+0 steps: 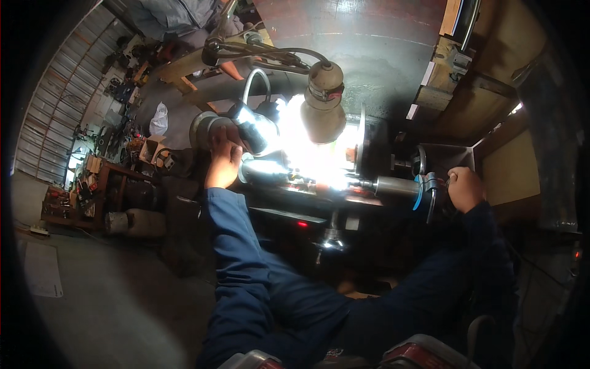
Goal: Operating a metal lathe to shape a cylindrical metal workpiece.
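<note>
A small metal lathe (pixel 270 171) stretches across in front of me under a glaring lamp. My left hand (pixel 225 161) lies at its left end, its fingers curved over a round metal wheel (pixel 201 130). Near the right end is my right hand (pixel 466 189), closed in a fist around a handle that it mostly hides. Beside that fist, a metal clamp (pixel 431 183) and a blue ring (pixel 420 192) sit on the thick steel barrel (pixel 396 186). The barrel points left toward the middle of the machine, where glare washes out the detail.
A lamp head (pixel 326 101) on a jointed arm hangs over the lathe, next to a second lamp (pixel 255 129) with a curved neck. Below the bed juts a small metal knob or handle (pixel 332 240). A cluttered bench (pixel 101 190) stands at left; a wooden frame (pixel 513 166) is at right.
</note>
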Action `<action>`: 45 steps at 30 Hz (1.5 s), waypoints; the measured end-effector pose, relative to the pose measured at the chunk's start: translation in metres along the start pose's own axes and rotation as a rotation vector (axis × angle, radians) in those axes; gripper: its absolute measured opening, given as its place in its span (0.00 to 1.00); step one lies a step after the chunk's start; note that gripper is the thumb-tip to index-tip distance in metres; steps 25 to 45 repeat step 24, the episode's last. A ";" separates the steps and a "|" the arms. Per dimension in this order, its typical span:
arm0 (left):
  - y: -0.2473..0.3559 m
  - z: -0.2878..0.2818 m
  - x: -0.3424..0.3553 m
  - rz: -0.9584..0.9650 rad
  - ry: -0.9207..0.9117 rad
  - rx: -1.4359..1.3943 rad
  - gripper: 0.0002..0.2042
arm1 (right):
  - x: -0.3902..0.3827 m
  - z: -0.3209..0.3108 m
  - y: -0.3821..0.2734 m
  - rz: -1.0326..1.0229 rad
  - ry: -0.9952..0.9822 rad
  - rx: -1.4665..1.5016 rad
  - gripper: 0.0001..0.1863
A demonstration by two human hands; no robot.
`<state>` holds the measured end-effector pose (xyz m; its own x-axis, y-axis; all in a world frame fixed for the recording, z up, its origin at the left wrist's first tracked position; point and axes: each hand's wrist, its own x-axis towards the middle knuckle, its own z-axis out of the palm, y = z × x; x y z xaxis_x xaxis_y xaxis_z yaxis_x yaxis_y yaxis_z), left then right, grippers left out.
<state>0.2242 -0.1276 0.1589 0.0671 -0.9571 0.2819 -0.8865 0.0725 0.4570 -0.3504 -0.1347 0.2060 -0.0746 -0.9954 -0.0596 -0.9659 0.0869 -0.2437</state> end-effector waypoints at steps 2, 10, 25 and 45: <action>0.001 0.002 0.001 0.016 0.021 0.009 0.27 | -0.015 0.007 0.002 -0.039 0.099 0.004 0.12; -0.001 -0.009 0.005 -0.025 -0.083 0.078 0.31 | -0.029 0.013 -0.011 -0.002 0.304 0.029 0.14; 0.001 0.012 0.012 -0.103 -0.026 0.127 0.39 | 0.064 0.049 0.065 -0.129 -0.317 -0.004 0.13; 0.001 0.012 0.012 -0.103 -0.026 0.127 0.39 | 0.064 0.049 0.065 -0.129 -0.317 -0.004 0.13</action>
